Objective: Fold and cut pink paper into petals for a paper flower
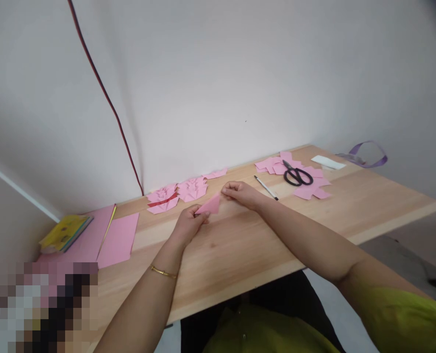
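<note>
A small pink paper piece point(211, 205), folded to a triangle, lies on the wooden table point(240, 245) between my hands. My left hand point(189, 223) pinches its lower left corner with fingers closed. My right hand point(242, 192) presses fingertips on its upper right corner, fingers curled. A gold bangle sits on my left wrist.
Folded pink paper shapes point(177, 193) lie by the wall. Pink sheets point(118, 238) and a yellow booklet stack point(65, 233) are at the left. Black scissors point(296, 175) rest on pink scraps at right, beside a pen point(265, 187), white paper point(328, 162) and purple ribbon point(368, 156).
</note>
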Tool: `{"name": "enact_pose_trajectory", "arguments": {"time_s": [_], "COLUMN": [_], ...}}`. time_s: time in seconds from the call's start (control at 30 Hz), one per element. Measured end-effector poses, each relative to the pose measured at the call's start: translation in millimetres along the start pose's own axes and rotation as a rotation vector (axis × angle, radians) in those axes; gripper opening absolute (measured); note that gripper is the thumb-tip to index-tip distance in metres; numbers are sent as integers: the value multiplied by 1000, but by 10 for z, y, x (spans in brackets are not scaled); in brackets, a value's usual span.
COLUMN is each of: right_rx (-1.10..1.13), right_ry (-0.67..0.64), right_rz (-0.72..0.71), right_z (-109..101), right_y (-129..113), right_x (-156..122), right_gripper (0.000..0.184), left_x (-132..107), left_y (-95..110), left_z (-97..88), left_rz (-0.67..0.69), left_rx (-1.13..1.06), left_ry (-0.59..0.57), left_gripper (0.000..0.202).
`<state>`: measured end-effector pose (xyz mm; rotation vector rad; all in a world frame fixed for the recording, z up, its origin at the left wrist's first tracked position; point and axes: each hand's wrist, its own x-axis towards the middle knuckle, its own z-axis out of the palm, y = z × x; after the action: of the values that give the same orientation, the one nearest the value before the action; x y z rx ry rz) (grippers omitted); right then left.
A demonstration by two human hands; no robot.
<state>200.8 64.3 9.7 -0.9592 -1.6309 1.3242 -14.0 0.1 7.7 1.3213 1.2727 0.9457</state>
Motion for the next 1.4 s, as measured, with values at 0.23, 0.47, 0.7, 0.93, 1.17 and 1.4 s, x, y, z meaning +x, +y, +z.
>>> {"name": "enact_pose_trajectory", "arguments": {"time_s": [0.23, 0.47, 0.7, 0.93, 1.17, 1.4], "right_rx": [-21, -56, -47, -112, -197, -2], "right_ry": [-8, -8, -70, -170, -110, -109], "right_rz": [1, -18, -74, -133, -112, -99], "right_z": [5, -6, 150, 354, 336, 410], "right_y": [1, 28, 25, -3, -7, -17], "right_x": [3, 9, -22, -90, -88, -118], "right_gripper": [28, 30, 32, 27, 34, 29], "left_x": [11, 39, 81, 124, 119, 121], "left_y": [-36, -53, -90, -110, -42, -84], "left_z": [-18, -29, -15, -5, 33, 29], "left_rz": [17, 28, 18, 28, 47, 79], "left_rx": [20, -6, -131, -249, -468, -354], "left_ry": [-4, 10, 33, 42, 107, 33], "left_gripper": [31, 31, 28, 27, 28, 26]}}
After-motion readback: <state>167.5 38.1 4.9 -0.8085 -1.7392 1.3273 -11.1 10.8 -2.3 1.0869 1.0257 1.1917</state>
